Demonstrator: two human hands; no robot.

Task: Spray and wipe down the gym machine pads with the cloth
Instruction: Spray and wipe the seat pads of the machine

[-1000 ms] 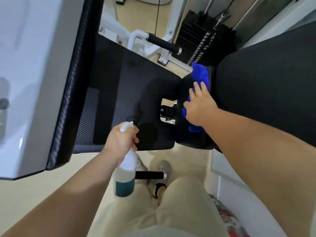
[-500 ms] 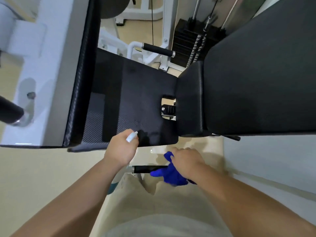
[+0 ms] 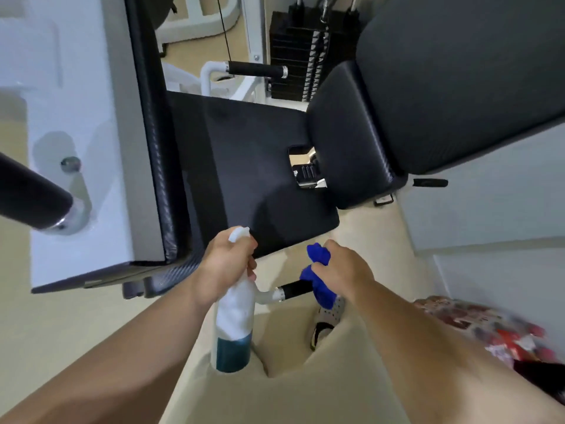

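The right hand [image 3: 342,270] has pulled the blue cloth [image 3: 318,280] back, bunching it in curled fingers just off the seat pad [image 3: 260,166]'s near edge. Beside it, the left hand [image 3: 223,264] wraps its fingers round the spray bottle [image 3: 234,316]. Best next: mist the pad lightly, then wipe with the cloth flat. The pad is black textured vinyl. A weight stack [image 3: 293,56] stands beyond it, and the floor [image 3: 76,332] below is beige.

spray bottle [image 3: 234,319] — nozzle up, part-full | blue cloth [image 3: 319,289] — bunched | seat pad [image 3: 253,166] black

The left hand [image 3: 224,264] grips a spray bottle [image 3: 234,325] just below the near edge of the black seat pad [image 3: 260,172]. Right of the bottle, the right hand [image 3: 345,272] holds a bunched blue cloth [image 3: 319,280] over a black handle [image 3: 295,289].
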